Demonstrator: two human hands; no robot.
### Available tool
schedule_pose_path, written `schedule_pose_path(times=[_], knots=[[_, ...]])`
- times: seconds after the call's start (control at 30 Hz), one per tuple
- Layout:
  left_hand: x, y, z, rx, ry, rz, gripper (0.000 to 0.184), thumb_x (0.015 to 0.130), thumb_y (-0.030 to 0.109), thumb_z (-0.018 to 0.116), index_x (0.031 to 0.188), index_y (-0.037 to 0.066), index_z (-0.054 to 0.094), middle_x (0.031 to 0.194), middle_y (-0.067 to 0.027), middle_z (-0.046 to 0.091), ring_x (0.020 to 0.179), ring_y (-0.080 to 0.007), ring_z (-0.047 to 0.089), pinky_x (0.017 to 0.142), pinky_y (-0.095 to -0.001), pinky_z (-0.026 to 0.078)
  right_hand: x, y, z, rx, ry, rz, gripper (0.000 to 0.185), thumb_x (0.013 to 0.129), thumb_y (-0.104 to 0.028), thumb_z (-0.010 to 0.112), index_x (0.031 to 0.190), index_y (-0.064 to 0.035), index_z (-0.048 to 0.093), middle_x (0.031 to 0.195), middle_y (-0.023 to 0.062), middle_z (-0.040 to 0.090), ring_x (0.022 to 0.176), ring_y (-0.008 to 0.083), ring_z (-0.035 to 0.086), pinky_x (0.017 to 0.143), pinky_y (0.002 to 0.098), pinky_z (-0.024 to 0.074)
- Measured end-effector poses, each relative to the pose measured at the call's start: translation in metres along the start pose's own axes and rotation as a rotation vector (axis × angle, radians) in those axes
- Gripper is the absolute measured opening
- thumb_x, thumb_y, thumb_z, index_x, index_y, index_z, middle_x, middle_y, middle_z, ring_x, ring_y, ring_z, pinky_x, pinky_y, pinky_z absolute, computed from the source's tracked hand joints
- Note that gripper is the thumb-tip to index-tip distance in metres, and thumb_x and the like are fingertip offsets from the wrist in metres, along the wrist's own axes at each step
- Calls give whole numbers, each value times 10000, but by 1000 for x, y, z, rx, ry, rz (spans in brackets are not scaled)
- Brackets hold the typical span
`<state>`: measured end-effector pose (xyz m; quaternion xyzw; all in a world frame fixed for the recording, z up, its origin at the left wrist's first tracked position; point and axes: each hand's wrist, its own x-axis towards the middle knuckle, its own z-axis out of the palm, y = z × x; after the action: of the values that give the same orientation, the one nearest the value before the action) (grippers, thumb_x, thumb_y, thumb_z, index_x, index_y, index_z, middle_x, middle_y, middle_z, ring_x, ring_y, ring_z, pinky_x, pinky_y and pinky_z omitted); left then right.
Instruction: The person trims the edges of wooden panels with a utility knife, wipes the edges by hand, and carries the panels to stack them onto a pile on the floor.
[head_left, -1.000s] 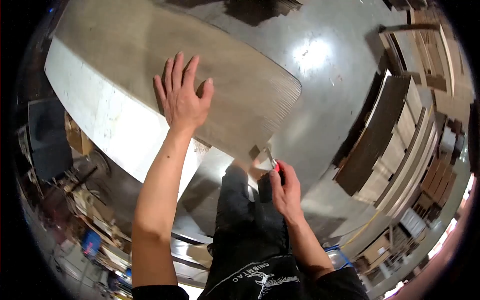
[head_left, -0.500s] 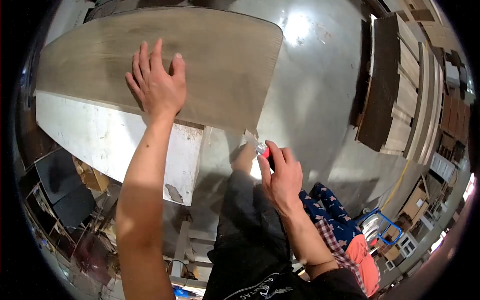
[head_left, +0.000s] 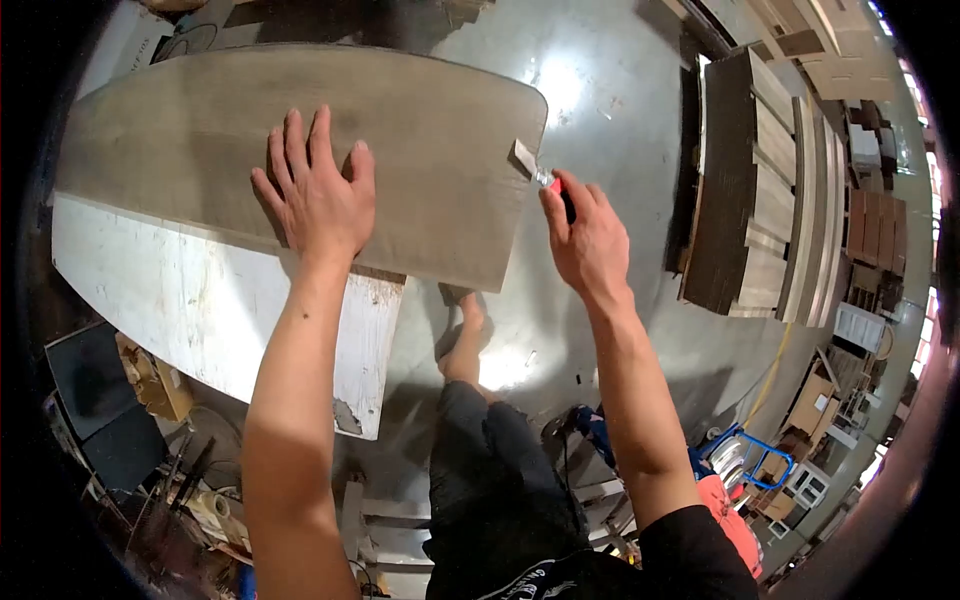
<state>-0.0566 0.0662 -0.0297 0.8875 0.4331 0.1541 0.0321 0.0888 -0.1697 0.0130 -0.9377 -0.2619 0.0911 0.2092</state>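
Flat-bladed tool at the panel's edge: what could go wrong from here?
The flat-bladed tool in the right hand could gouge the panel if its blade tilts. The panel's end sticks out past the white board, so it might flex or tip under pressure there. The left hand, bare, lies on the same panel; a slip inward could nick it.

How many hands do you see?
2. The left hand rests on the brown board, and the right hand holds the scraper. Hands of the other person may be hidden.
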Motion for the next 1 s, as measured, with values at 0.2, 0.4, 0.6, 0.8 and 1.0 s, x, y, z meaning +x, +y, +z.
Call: schedule_pose_path(times=[0.2,0.4,0.6,0.8,1.0], knots=[[1,2,-5,-9,-7,-13,614,946,395,574,1505,172,447,1591,-131,372,1493,-356,280,1195,-643,140,57,12,-1,-1,33,-37,361,1014,-416,569,1250,-160,662,1038,101,670,896,335,661,775,421,535],[7,8,-17,-20,-98,-57,616,967,373,568,1527,175,404,1612,-122,330,1512,-346,234,1214,-619,116,46,20,-17,59,-190,-183,293,967,-325,655,1177,-120,661,1029,124,682,900,350,660,777,431,529],[11,12,-19,-22,-160,-77,657,938,302,583,1544,172,365,1625,-130,299,1520,-363,209,1212,-632,106,87,38,-43,-57,-218,-362,265,951,-258,682,1136,-70,654,898,124,630,792,353,612,690,429,481],[13,12,-23,16,-200,-36,680,927,281,580,1551,118,364,1632,-139,284,1526,-389,194,1208,-649,98,151,38,-63,-192,-330,-593,221,948,-347,658,1050,-152,669,877,27,638,806,266,640,734,384,468],[17,16,-29,9,-227,-47,695,892,250,612,1533,89,395,1627,-142,292,1523,-405,189,1211,-652,91,214,8,-51,-200,-468,-801,229,928,-352,673,1047,-156,662,907,31,648,830,269,658,767,395,497]])
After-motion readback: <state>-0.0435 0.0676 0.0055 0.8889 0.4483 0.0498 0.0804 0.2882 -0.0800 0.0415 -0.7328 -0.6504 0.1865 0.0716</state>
